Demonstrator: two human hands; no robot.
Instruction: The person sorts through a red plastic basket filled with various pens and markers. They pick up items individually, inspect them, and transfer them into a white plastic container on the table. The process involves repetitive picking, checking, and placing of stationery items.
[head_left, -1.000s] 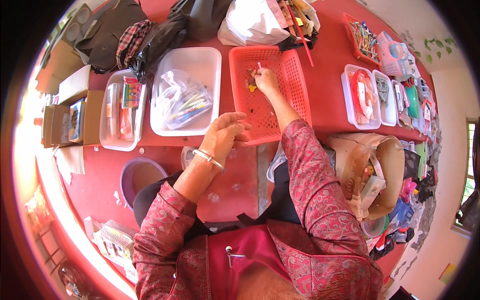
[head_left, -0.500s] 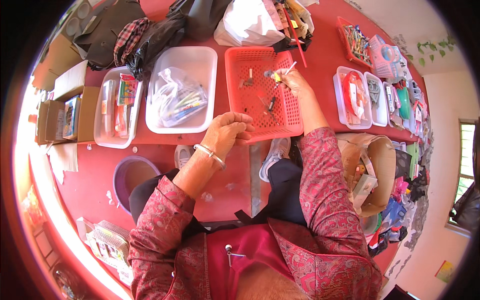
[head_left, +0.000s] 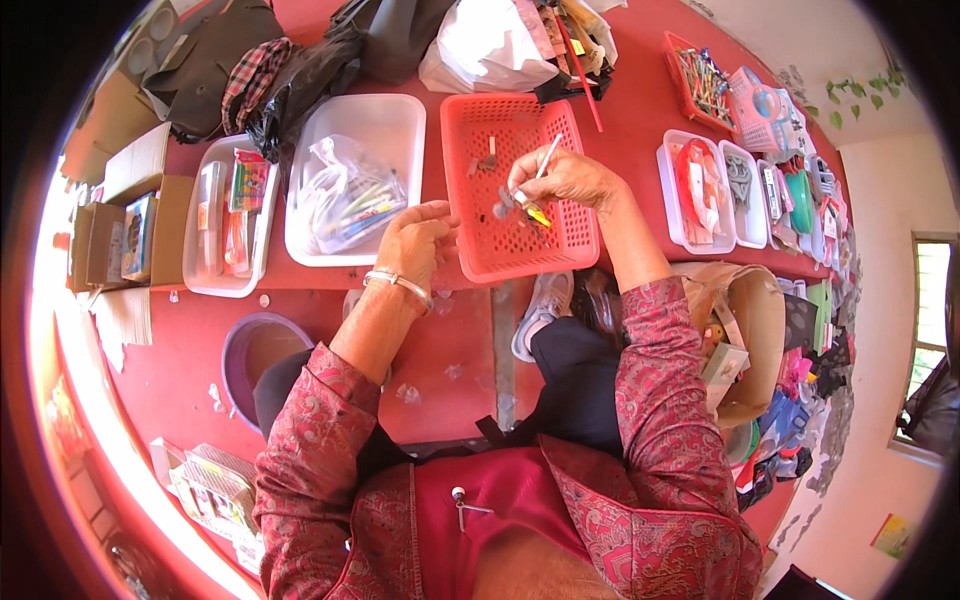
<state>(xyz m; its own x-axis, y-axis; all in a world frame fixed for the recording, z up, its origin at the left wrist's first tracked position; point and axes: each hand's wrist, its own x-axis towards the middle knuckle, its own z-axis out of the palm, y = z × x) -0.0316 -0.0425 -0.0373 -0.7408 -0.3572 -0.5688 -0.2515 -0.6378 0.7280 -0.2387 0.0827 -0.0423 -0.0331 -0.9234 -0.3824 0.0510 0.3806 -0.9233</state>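
A red desk [head_left: 640, 130] is seen from above, with red flooring beneath it, and it is crowded with trays and bags. Nearest the viewer, a purple bowl [head_left: 262, 352] is located on the floor at the left, and a tan bag [head_left: 752, 340] is located at the right beside the person's knee.

The left hand [head_left: 418, 240] is positioned at the near edge of the desk, touching the left near corner of the red basket [head_left: 520, 190]. Its fingers are loosely curled; whether anything is held cannot be told. A silver bangle [head_left: 398, 284] is worn on that wrist.

The right hand [head_left: 566, 178] is held over the red basket, narrowly closed on a thin white stick [head_left: 547, 156] and a small yellow piece [head_left: 538, 215]. Small dark items are scattered on the basket floor.

Just left of the basket, a white tub [head_left: 395, 130] containing a clear bag of pens [head_left: 345, 195] is placed. Further left, a narrower tray of stationery [head_left: 228, 215] is set. At the right, white trays [head_left: 712, 185] of small goods are lined up. At the far edge, a white plastic bag [head_left: 490, 45] and dark bags [head_left: 300, 60] are found.
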